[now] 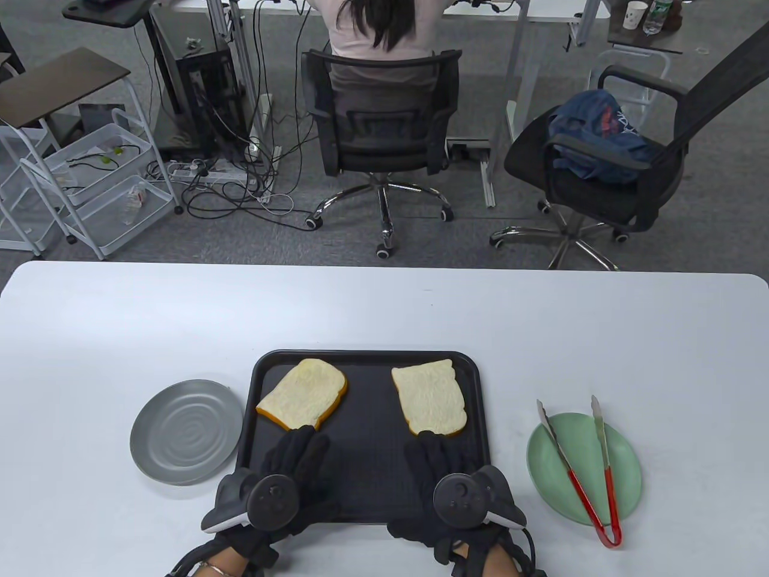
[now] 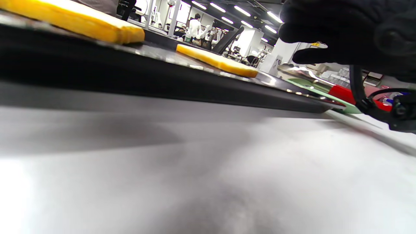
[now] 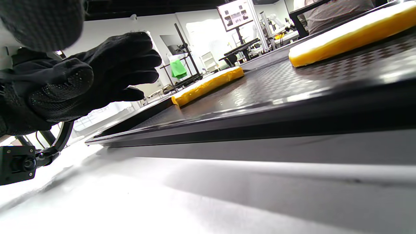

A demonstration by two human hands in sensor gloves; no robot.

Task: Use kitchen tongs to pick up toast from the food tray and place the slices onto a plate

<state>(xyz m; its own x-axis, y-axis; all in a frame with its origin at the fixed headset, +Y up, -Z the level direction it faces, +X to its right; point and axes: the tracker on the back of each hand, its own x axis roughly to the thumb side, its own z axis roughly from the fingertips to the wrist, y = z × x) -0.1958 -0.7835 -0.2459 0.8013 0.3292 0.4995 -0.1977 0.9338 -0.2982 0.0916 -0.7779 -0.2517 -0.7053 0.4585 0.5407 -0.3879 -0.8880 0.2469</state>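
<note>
A black food tray (image 1: 369, 433) lies at the front middle of the white table with two slices of toast, one at its back left (image 1: 303, 393) and one at its back right (image 1: 429, 396). My left hand (image 1: 300, 451) and right hand (image 1: 435, 457) rest palm down on the tray's front part, fingers straight, tips just short of the slices, holding nothing. Red-handled metal tongs (image 1: 571, 472) lie across a green plate (image 1: 541, 469) right of the tray. The right wrist view shows the left hand (image 3: 97, 74) over the tray (image 3: 260, 123).
A grey metal plate (image 1: 186, 430) sits just left of the tray. Beyond the table's far edge stand two office chairs, one with a person seated facing away (image 1: 378, 36), plus a white cart and floor cables.
</note>
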